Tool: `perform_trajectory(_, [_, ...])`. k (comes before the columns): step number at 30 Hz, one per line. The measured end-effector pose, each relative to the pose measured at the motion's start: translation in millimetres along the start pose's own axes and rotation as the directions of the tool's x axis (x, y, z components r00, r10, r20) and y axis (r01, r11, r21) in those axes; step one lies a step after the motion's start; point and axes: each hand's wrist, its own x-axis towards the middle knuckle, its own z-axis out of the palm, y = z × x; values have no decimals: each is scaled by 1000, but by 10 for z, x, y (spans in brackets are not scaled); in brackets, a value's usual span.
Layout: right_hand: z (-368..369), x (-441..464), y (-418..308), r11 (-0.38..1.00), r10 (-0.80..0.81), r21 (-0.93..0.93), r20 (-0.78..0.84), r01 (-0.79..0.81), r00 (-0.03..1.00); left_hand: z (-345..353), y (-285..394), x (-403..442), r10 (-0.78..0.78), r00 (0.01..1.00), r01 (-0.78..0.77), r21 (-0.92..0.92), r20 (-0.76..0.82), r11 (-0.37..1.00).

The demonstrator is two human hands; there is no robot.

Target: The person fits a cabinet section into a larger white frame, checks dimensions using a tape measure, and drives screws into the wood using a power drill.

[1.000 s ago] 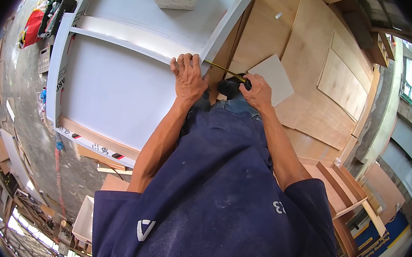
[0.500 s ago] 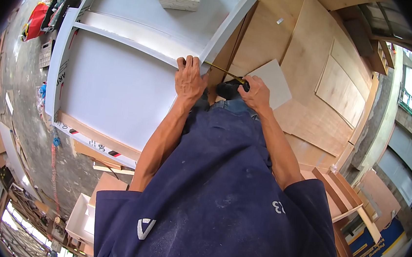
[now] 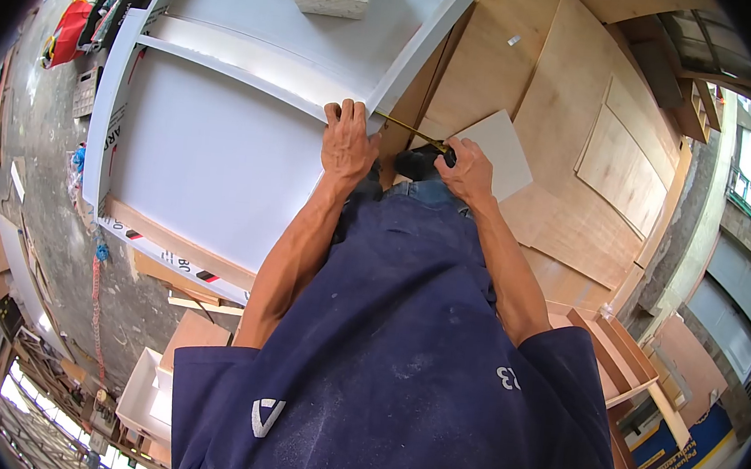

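Head view: the tape (image 3: pixel 413 131) is out, running from the frame's (image 3: pixel 429 43) edge to the right hand (image 3: pixel 468 169), whose grip holds its case (image 3: pixel 447 157). The left hand (image 3: pixel 349 143) touches the frame; its grip is unclear. The crossbar (image 3: pixel 230 55) is in; what remains doesn't show.

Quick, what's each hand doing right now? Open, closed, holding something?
Left hand: fingers bent on the white frame; can't tell if its grip is closed.
Right hand: closed, holding the tape measure.

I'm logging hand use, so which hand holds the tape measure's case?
The right hand grips the case; the left hand lies on the pale frame.
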Motion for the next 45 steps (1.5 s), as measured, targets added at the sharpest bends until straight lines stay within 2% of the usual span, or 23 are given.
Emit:
perform_trajectory(3, [0, -3, -11, 1000, 15, 27, 14, -16, 1000, 7, -6, 3, -35, 998, 37, -45, 47, 998])
perform_trajectory(13, [35, 0, 11, 1000, 13, 5, 2, -13, 1000, 11, -1, 7, -54, 996, 58, -64, 65, 996])
perform_trajectory(15, [34, -2, 9, 999, 25, 38, 9, -25, 1000, 8, 1, 4, -11, 1000, 11, -1, 19, 1000])
perform_trajectory(22, [35, -12, 0, 1000, 24, 6, 0, -24, 1000, -13, 37, 10, -32, 999, 32, 38, -10, 999])
perform_trajectory(27, [42, -2, -9, 1000, 27, -5, 4, -27, 1000, -14, 29, 22, -63, 997, 64, -25, 41, 998])
perform_trajectory(37, [34, 7, -13, 999, 43, 12, 33, -43, 999, -50, 77, 32, -93, 994, 95, -35, 64, 995])
perform_trajectory(40, [50, -48, 57, 997, 26, 77, 15, -27, 1000, -70, 78, 34, -51, 999, 51, 27, 0, 998])
perform_trajectory(42, [18, -86, 125, 974, 68, 224, -125, -39, 990, -68, 79, 46, -55, 998, 55, 23, -4, 998])
perform_trajectory(43, [0, -72, 174, 974, 72, 223, -131, -42, 989, -64, 77, 57, -47, 999, 47, 22, -5, 999])
perform_trajectory(45, [-67, -53, 217, 911, 286, 351, -160, -216, 945, -76, 93, 43, -75, 997, 75, 6, 18, 997])
